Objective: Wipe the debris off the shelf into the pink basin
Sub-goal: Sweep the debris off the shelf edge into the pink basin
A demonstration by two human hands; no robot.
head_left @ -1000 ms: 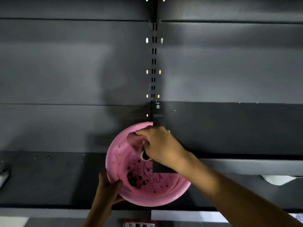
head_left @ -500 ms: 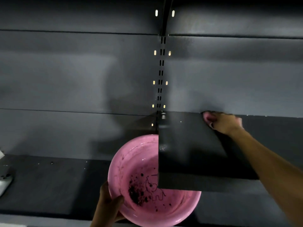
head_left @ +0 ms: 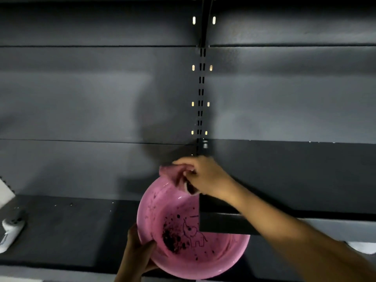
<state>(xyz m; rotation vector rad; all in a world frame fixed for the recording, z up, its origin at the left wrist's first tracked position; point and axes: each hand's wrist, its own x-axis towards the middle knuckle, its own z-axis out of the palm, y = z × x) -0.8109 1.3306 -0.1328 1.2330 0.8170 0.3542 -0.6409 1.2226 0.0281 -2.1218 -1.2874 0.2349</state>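
Two hands (head_left: 205, 176), one basin (head_left: 154, 202), one cloth (head_left: 173, 174), two shelves (head_left: 295, 176).

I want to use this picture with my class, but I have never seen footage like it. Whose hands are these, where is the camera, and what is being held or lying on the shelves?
There is no machine here. The camera sits on a person's head and looks forward and down, so you see their own two bare hands against dark grey store shelving. The left hand grips the rim of a pink basin, held just under the end of a shelf. Dark debris lies in the basin beside a small elephant drawing. The right hand pinches a pink cloth at the shelf's end, above the basin. On the lower shelf, a few pale specks lie to the left, with a white object I cannot identify.
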